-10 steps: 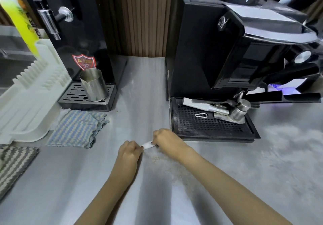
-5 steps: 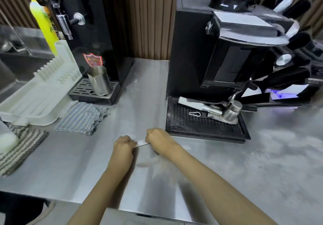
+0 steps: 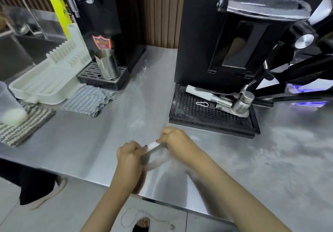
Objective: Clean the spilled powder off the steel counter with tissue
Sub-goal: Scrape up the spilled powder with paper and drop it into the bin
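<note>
A white tissue (image 3: pixel 152 144) is stretched between both hands, just over the steel counter (image 3: pixel 100 138). My left hand (image 3: pixel 128 153) pinches its left end with curled fingers. My right hand (image 3: pixel 175 141) grips the right end, its fist closed. Below the tissue the counter shows a pale blurred smear (image 3: pixel 158 159); I cannot tell powder from reflection there. A faint dusting of powder (image 3: pixel 137 123) lies farther back, in front of the black drip tray.
A black coffee machine (image 3: pixel 225 38) with a perforated drip tray (image 3: pixel 207 112) stands at the right. A second black machine with a steel cup (image 3: pixel 107 66) stands back left. A white dish rack (image 3: pixel 48 80) and folded cloths (image 3: pixel 88 100) lie left. The counter edge (image 3: pixel 162 203) is near.
Both hands with the tissue have drawn back toward the counter's front edge. The view has tilted down, so the floor and the counter edge now show.
</note>
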`<state>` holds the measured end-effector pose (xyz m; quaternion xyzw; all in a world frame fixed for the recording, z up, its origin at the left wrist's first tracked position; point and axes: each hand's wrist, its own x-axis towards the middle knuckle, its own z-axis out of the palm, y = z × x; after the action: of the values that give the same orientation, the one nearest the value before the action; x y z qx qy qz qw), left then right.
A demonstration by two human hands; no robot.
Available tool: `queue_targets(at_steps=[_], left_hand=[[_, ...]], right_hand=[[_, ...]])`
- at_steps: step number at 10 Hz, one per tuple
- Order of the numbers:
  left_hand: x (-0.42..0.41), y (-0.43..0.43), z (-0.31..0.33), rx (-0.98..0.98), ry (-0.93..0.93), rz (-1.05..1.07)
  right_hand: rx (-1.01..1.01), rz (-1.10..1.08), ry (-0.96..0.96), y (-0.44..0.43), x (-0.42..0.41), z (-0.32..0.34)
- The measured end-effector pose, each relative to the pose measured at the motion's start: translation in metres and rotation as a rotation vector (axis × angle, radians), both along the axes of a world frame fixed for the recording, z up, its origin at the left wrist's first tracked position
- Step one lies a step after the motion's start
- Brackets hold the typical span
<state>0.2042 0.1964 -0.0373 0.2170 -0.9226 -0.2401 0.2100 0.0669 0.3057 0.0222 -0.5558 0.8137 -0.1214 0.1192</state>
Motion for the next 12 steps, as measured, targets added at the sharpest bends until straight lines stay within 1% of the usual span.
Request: queue_targets(at_steps=[1, 2, 3, 4, 5, 6, 7, 8, 9, 10, 11, 12], left_hand=[[-0.032, -0.027, 0.000, 0.074, -0.004, 0.071], [-0.061, -0.042, 0.005, 0.280, -0.046, 0.104], [-0.071, -0.039, 0.008, 0.161, -0.101, 0.142], [-0.056, -0.019, -0.001, 0.059, -0.011, -0.013], [-0.029, -0.003, -0.009, -0.039, -0.158, -0.272], [-0.025, -0.003, -0.008, -0.189, -0.116, -0.354], [-0.057, -0.011, 0.028, -0.014, -0.083, -0.258], [-0.088, -0.028, 0.027, 0.066, -0.078, -0.252], [-0.097, -0.039, 0.013, -0.001, -0.238, -0.279], [-0.083, -0.028, 0.002, -0.031, -0.236, -0.373], [-0.061, -0.018, 0.003, -0.085, -0.222, -0.528], [-0.038, -0.023, 0.014, -0.056, -0.173, -0.503]], right_hand=[[0.036, -0.004, 0.174, -0.034, -0.018, 0.005], [0.114, -0.030, 0.204, -0.044, -0.022, 0.007], [0.176, -0.040, 0.321, -0.040, -0.018, 0.004], [0.071, -0.051, 0.266, -0.011, -0.012, -0.027], [-0.096, -0.056, 0.180, 0.031, 0.003, -0.044], [-0.129, -0.087, 0.081, 0.043, 0.005, -0.039], [-0.166, -0.244, 0.128, 0.026, -0.010, -0.020], [-0.066, -0.411, 0.133, 0.004, -0.021, -0.020], [-0.004, -0.443, 0.149, -0.002, -0.025, -0.025], [0.003, -0.364, 0.115, 0.015, -0.012, -0.033], [0.013, -0.250, 0.095, 0.039, 0.003, -0.037], [-0.041, -0.202, -0.023, 0.037, 0.005, -0.022]])
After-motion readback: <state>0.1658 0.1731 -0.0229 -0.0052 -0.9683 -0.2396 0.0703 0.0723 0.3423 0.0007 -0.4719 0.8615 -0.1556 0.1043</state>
